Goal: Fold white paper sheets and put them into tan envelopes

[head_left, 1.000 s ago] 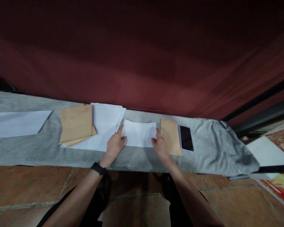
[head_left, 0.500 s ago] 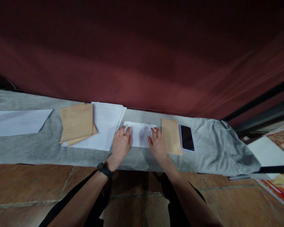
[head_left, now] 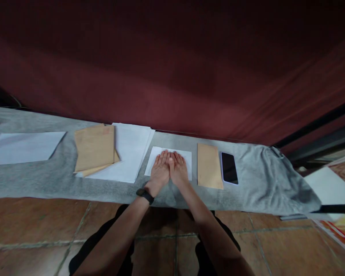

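Note:
A folded white sheet of paper [head_left: 186,163] lies flat on the grey cloth in front of me. My left hand [head_left: 161,168] rests on its middle, palm down with the fingers stretched out. Close against it, my right hand [head_left: 177,166] also lies flat on the paper, and the two hands touch at the thumbs and index fingers. To the right is a brown envelope [head_left: 209,166], apart from the paper. On the left, a stack of white sheets [head_left: 132,149] is partly covered by several brown envelopes [head_left: 94,147].
A phone [head_left: 229,168] lies right of the single envelope. Another white sheet [head_left: 25,147] is at the far left. The grey cloth [head_left: 253,184] covers a narrow surface, with a dark red curtain [head_left: 172,96] behind it. Printed sheets [head_left: 342,230] show at the lower right.
Both hands have moved inward from the paper's left and right ends and now lie side by side, flat on its middle. The envelopes and phone have stayed in place.

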`<state>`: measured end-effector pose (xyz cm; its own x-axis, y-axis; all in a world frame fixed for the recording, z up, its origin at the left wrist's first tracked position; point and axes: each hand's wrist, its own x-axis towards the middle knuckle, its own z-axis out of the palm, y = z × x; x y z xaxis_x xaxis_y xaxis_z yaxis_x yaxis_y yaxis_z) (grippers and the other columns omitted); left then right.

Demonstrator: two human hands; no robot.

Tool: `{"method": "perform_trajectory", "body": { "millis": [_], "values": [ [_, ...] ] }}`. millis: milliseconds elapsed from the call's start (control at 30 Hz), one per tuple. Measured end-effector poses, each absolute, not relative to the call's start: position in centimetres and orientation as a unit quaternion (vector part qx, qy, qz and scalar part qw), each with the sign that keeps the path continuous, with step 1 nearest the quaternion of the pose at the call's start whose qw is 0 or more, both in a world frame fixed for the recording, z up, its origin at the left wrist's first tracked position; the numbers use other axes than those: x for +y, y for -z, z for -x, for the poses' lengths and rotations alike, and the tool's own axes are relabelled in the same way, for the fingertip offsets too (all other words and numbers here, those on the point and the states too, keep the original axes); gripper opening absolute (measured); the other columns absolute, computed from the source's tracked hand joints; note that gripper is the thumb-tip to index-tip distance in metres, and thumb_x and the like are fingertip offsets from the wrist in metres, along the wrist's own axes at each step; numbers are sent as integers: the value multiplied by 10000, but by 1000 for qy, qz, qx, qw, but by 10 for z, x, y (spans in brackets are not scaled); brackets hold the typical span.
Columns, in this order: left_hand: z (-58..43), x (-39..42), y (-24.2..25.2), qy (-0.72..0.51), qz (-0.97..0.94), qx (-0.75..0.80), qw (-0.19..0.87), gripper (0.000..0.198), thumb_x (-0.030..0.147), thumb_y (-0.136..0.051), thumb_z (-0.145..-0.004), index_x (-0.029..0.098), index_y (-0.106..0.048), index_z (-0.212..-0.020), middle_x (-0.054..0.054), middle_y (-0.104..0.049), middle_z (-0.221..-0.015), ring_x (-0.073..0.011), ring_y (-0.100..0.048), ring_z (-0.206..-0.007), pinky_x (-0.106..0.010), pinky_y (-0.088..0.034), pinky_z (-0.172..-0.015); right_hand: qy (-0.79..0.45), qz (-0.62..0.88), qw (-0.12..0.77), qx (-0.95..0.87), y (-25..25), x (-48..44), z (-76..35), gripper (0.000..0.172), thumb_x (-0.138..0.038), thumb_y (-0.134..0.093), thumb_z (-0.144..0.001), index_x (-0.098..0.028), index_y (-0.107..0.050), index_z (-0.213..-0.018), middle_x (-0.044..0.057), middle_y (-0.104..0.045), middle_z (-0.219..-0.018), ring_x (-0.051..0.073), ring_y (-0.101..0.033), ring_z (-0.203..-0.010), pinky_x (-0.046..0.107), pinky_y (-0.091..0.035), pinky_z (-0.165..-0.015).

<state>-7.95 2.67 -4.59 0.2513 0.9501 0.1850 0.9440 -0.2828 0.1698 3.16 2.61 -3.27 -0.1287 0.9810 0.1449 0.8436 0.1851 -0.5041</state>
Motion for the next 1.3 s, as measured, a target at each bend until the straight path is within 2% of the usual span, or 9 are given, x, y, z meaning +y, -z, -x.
{"method": "perform_trajectory", "body": {
  "millis": [200,467,633,833,933,1033,1200,1300],
  "values": [
    [87,30,39,-109,-753,649,-2,603,254,-273,-1015,-12,-357,-1549,-209,-319,-1648,-281,-257,-1558,-445,-199,-1281,-66,646,150,-746,39,25,-38,599,-431,-296,-1094,-81,-380,-1572,158,-325,-1654,272,-297,-1542,453,-193,-1267],
    [96,23,40,-115,-717,687,-13,704,441,-301,-1038,-25,-310,-1566,-239,-287,-1650,-312,-260,-1555,-454,-211,-1272,-23,664,174,-727,53,20,-57,669,-443,-361,-1071,-14,-315,-1583,238,-317,-1633,309,-307,-1535,528,-250,-1242],
    [102,14,38,-120,-707,697,-16,689,391,-306,-1041,-83,-310,-1541,-287,-295,-1631,-347,-220,-1562,-517,-163,-1282,-31,668,191,-719,54,12,-67,671,-414,-378,-1058,27,-335,-1563,266,-320,-1626,343,-316,-1526,551,-263,-1232],
    [90,-5,25,-177,-750,636,-39,619,294,-283,-1048,-8,-232,-1587,-208,-195,-1692,-279,-88,-1595,-526,-109,-1301,-71,656,206,-722,41,2,-74,590,-355,-270,-1075,-27,-389,-1552,221,-367,-1625,317,-316,-1529,552,-218,-1246],
    [74,-14,28,-156,-801,578,-8,614,216,-325,-1005,25,-270,-1586,-202,-267,-1674,-289,-130,-1589,-560,-158,-1291,-126,614,218,-748,36,-5,-70,608,-376,-162,-1089,-67,-363,-1572,169,-355,-1645,244,-275,-1552,482,-214,-1264],
    [61,-20,37,-123,-829,544,35,654,154,-333,-955,100,-271,-1604,-159,-314,-1668,-249,-180,-1581,-521,-192,-1293,-179,578,212,-767,35,-13,-61,636,-420,-111,-1092,-93,-311,-1598,138,-327,-1663,193,-240,-1563,444,-209,-1275],
    [59,-22,44,-103,-827,549,61,643,182,-313,-962,59,-283,-1592,-175,-289,-1675,-255,-175,-1578,-483,-171,-1296,-180,581,187,-771,38,-20,-58,679,-487,-138,-1086,-81,-254,-1617,152,-261,-1685,202,-193,-1577,449,-171,-1287],
    [64,-22,41,-119,-830,540,73,640,178,-287,-960,114,-299,-1597,-145,-282,-1683,-244,-200,-1571,-477,-193,-1286,-159,583,173,-777,39,-22,-65,678,-488,-152,-1084,-84,-240,-1621,149,-227,-1694,214,-182,-1580,464,-161,-1287]
  ]
}}
